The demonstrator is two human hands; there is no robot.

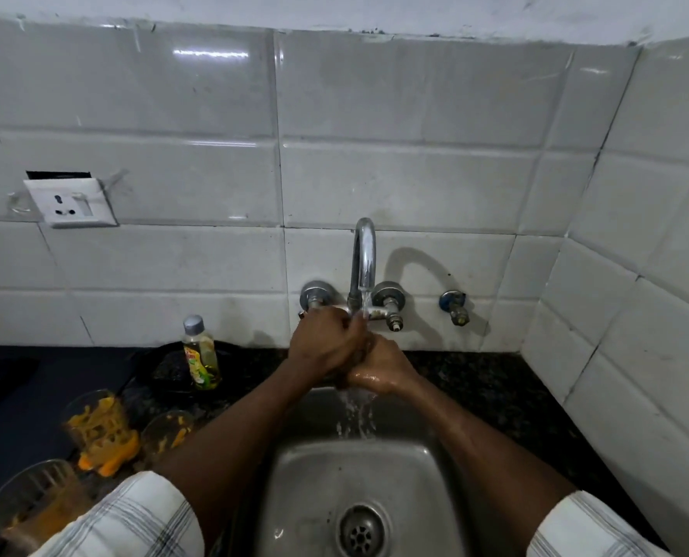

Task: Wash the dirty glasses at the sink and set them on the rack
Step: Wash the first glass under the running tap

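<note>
Head view, left hand (pixel 327 341) and right hand (pixel 381 369) clasped under the running tap (pixel 365 251), fingers curled round each other, three orange-smeared glasses (pixel 97 428) standing on the table (pixel 495 387) left of the sink (pixel 306 476).

The left hand (pixel 327 343) is clasped over the fingers of the right hand (pixel 379 369) under water running from the tap (pixel 364 255), above the steel sink (pixel 306 476). Orange residue is carried by the first glass (pixel 97 428), second glass (pixel 166 434) and third glass (pixel 33 500), placed on the counter (pixel 495 379) left of the sink. A soap bottle (pixel 201 355) is stood upright behind them.
</note>
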